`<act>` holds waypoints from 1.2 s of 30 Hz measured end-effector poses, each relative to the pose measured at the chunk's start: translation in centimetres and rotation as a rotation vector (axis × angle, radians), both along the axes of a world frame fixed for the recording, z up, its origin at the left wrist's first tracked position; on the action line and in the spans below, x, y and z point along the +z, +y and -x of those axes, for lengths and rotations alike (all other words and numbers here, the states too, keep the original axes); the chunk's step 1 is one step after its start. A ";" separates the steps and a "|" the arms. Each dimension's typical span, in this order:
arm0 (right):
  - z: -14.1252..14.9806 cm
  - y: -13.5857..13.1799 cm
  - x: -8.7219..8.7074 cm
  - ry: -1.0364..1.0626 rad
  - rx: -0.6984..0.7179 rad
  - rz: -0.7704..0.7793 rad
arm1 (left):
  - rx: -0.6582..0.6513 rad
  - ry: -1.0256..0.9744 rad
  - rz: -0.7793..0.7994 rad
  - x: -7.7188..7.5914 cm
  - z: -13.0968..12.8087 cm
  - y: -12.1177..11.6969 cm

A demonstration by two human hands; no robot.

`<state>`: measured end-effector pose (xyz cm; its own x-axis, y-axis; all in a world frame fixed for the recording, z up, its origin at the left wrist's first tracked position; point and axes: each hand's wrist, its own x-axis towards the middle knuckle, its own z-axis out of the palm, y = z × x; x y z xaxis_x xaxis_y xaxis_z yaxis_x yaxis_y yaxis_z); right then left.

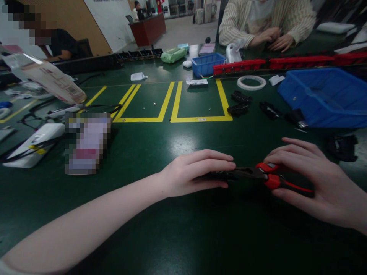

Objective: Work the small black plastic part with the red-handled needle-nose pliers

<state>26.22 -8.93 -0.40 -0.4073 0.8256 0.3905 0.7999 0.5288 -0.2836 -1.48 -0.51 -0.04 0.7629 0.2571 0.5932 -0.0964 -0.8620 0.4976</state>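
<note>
My right hand [312, 175] is closed around the red handles of a pair of pliers [271, 179], whose dark jaws point left. My left hand [197, 172] has its fingers and thumb closed on a black part [220, 175], mostly hidden beneath the fingers. The plier jaws reach the right end of that black part, close to my left fingertips. Whether the jaws bite on it is too dark to tell. Both hands are low over the dark green table [137, 225].
A large blue bin [323, 99] stands at right, with several black parts [241, 103] to its left. Behind lie a tape roll [251, 83] and a smaller blue bin [208, 64]. A blurred-out phone-like object [90, 145] and white box [36, 145] lie left. A person [266, 23] sits opposite.
</note>
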 end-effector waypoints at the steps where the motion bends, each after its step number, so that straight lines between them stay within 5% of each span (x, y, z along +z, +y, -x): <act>1: 0.0 0.0 0.0 -0.007 0.002 -0.004 | -0.005 -0.004 0.001 -0.1 0.0 0.0; 17: -1.2 0.5 0.2 -0.133 0.093 -0.043 | -0.037 -0.026 -0.030 -0.1 0.0 0.3; 26: -0.2 0.0 0.3 -0.064 0.026 0.003 | -0.048 -0.027 -0.020 -0.6 0.0 0.3; 36: -0.7 0.5 -0.3 -0.105 0.057 -0.063 | -0.015 0.109 -0.025 -0.8 0.3 0.3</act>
<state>26.95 -8.48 -0.71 -0.4944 0.7747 0.3941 0.7914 0.5887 -0.1645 -1.78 -0.20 -0.85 0.8267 0.2314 0.5129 -0.0559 -0.8732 0.4841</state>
